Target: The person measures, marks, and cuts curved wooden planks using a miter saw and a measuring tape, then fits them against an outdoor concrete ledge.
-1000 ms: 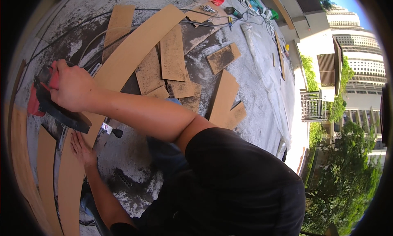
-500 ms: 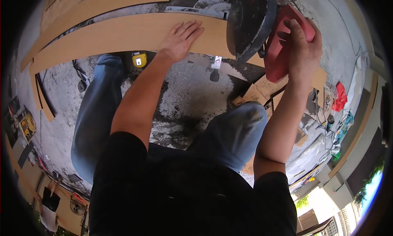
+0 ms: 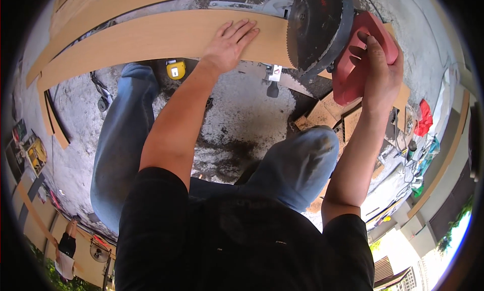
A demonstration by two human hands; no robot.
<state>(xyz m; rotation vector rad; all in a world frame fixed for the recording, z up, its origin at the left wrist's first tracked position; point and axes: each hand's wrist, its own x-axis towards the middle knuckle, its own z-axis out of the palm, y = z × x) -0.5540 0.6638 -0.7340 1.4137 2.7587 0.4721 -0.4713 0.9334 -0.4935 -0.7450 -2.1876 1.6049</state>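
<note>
My left hand (image 3: 227, 48) lies flat on a long light-brown wood board (image 3: 146, 38), fingers stretched out, a short way left of the saw blade. The toothed round blade (image 3: 304, 34) of a miter saw stands at the board's right end, with a dark guard (image 3: 344, 26) along its right side. Whether its teeth touch the wood, I cannot tell. My right hand (image 3: 381, 76) is wrapped round the saw's red handle (image 3: 350, 81). Part of the saw's metal base (image 3: 252, 6) shows behind the board.
A second board (image 3: 116, 11) lies beyond the first. Near my left knee is a yellow tape measure (image 3: 176, 69). Wood offcuts (image 3: 322, 114) are piled by my right knee, and a red cloth or bag (image 3: 423, 118) lies farther right. Another person (image 3: 67, 245) is at the lower left.
The view has shifted slightly, and more of the blade's flat face shows. My left hand stays flat on the board; my right hand keeps its hold on the saw handle.
</note>
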